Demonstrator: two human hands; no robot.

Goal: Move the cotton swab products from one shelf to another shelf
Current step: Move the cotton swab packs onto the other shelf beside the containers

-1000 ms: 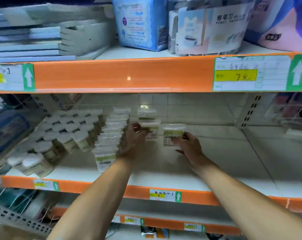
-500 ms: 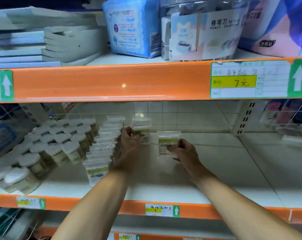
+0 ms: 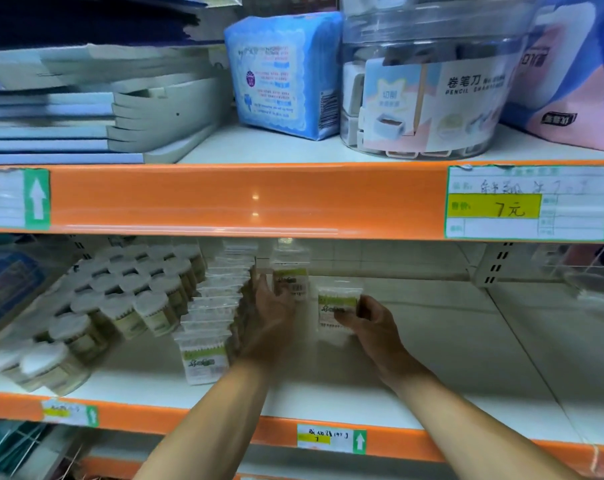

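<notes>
On the middle shelf (image 3: 449, 358) a row of clear cotton swab bags (image 3: 214, 317) with green labels stands front to back. Round swab jars (image 3: 127, 299) with white lids fill the shelf's left side. My left hand (image 3: 274, 306) holds one swab bag (image 3: 290, 278) upright just right of that row, deep in the shelf. My right hand (image 3: 370, 323) pinches another swab bag (image 3: 338, 306) by its right edge, a little to the right and nearer to me.
The orange edge of the upper shelf (image 3: 245, 199) hangs just above my hands. On it sit stacked flat boxes (image 3: 96, 116), a blue pack (image 3: 286, 74) and a clear tub of pencil sharpeners (image 3: 422, 98). A wire divider (image 3: 570, 268) stands at the right.
The view has tilted up, so more of the upper shelf shows. Both hands keep their bags and stay at about the same place on the shelf.
</notes>
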